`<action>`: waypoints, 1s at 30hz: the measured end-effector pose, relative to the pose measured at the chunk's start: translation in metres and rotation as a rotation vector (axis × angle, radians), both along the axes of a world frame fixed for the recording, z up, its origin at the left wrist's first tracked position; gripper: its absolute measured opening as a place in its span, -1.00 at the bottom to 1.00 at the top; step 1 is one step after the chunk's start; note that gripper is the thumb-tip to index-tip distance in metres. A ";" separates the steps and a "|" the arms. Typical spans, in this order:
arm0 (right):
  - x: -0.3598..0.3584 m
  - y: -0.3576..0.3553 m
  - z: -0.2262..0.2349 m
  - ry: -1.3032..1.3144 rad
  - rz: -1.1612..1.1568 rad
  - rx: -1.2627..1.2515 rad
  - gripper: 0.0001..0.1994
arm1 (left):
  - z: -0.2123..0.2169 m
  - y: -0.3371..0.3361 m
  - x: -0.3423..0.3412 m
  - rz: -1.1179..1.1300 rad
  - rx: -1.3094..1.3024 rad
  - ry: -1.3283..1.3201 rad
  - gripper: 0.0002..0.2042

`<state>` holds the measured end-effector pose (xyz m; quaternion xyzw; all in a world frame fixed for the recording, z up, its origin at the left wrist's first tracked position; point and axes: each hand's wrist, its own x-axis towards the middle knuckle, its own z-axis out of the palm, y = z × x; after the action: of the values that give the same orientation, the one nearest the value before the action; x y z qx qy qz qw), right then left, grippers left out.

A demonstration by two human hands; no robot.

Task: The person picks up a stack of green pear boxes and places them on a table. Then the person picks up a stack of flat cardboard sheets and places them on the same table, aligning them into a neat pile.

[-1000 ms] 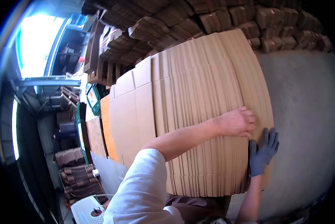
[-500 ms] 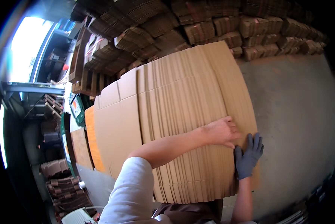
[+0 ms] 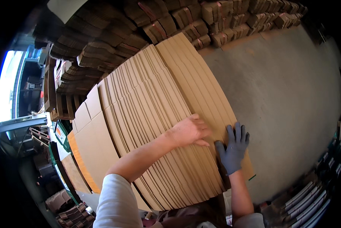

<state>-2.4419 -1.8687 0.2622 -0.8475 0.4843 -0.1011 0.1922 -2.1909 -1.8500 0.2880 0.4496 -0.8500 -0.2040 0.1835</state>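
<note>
A large stack of flat brown cardboard sheets lies in front of me, fanned into many overlapping edges. My bare left hand rests across it, fingers curled down at the step where the fanned edges meet the right-hand sheets; its fingertips are partly hidden. Just to its right is my right hand in a grey glove, fingers spread, lying against the right-hand cardboard sheets near their outer edge. A dark gap shows under the sheets beside the glove's wrist.
Tied bundles of folded cardboard are piled along the far side. A wooden pallet stands at the left, near an orange board. Grey floor stretches to the right, and long pale bundled strips lie at the lower right.
My view has turned, so the stack and both hands appear farther left. The right-hand sheets now show a wider strip with several staggered edges. My hands keep much the same pose.
</note>
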 end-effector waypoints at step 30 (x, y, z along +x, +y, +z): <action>-0.003 -0.011 -0.004 -0.006 -0.010 -0.045 -0.27 | 0.005 -0.014 -0.010 -0.005 0.059 0.019 -0.71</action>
<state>-2.4452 -1.8795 0.2578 -0.8490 0.4854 -0.1156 0.1740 -2.2009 -1.8636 0.2932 0.4510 -0.8428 -0.2339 0.1778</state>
